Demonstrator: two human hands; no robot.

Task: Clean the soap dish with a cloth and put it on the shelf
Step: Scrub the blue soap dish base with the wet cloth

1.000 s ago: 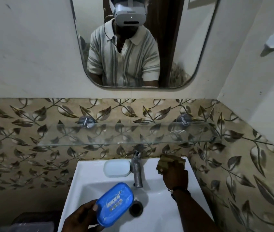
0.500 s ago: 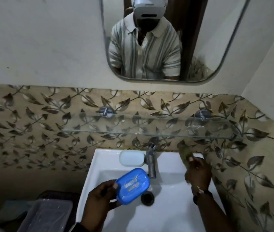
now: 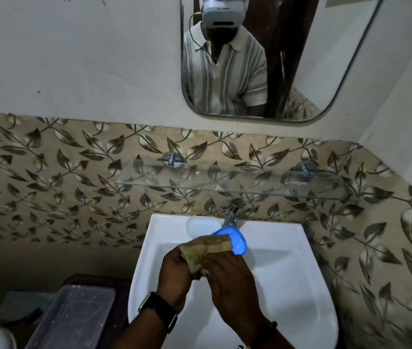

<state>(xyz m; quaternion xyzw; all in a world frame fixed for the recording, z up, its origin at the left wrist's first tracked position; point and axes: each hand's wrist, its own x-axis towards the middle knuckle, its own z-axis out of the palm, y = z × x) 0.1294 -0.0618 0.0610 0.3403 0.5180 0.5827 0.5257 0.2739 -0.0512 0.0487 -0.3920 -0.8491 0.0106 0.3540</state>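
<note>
Moved over from right of the tap [image 3: 232, 214], the cloth [image 3: 204, 248] now drapes the soap dish [image 3: 236, 239], gripped by the left hand [image 3: 174, 270] just below the tap; the right hand [image 3: 227, 275] pinches the cloth, so wiping appears begun.

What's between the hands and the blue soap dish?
A brown cloth, in the head view. It covers the near part of the blue soap dish. The right hand grips it; the left hand holds the dish under it.

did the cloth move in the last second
Yes. From the sink's back right corner, right of the tap, the cloth moved left and toward the person; the right hand now holds it over the soap dish, in front of the tap.
</note>
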